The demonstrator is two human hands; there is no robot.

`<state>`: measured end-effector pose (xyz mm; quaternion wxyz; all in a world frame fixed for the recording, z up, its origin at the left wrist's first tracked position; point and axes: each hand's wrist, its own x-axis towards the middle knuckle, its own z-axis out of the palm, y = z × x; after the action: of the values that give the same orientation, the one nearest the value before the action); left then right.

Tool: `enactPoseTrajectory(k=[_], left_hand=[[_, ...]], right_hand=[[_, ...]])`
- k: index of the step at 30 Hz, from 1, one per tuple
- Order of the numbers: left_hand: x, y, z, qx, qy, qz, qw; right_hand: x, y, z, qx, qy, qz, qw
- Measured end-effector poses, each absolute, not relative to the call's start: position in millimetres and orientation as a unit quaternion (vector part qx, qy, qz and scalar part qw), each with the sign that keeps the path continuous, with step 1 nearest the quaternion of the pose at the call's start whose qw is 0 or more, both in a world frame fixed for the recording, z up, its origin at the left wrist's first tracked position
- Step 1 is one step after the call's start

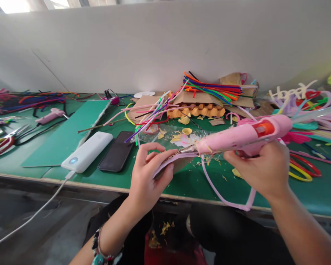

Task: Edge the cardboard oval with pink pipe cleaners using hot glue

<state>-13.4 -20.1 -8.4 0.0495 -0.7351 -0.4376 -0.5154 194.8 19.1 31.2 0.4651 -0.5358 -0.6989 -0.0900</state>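
A pink hot glue gun (226, 139) is gripped by its handle in my right hand (267, 169), its metal nozzle pointing left. A clear glue stick (317, 113) sticks out of its back end. Between fingers and thumb my left hand (151, 169) pinches a piece of cardboard (183, 163) edged with a lilac pipe cleaner (217, 189). The nozzle tip meets the cardboard's upper edge, or lies just over it. From there the pipe cleaner's loose length loops down and bends up near my right hand.
On the green table (193, 191) lie a white power bank (87, 151) with a cable, a black phone (117, 151), scissors (8, 141) and another pink glue gun (51, 116). Behind stand an orange egg carton (198, 110) and bundled pipe cleaners (212, 88). Yellow scraps (187, 131) are scattered about.
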Motion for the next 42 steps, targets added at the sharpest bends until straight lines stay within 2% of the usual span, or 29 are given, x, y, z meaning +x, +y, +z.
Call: enactPoseTrajectory(k=[26, 42], left_hand=[[-13.3, -19.6, -9.0, -0.728, -0.45, -0.514, 0.06], [-14.1, -18.2, -10.5, -0.73, -0.443, -0.515, 0.074]], right_hand=[[200.7, 21.8, 28.2, -0.532, -0.713, -0.087, 0.448], [200.8, 26.7, 29.3, -0.475, -0.727, -0.15, 0.472]])
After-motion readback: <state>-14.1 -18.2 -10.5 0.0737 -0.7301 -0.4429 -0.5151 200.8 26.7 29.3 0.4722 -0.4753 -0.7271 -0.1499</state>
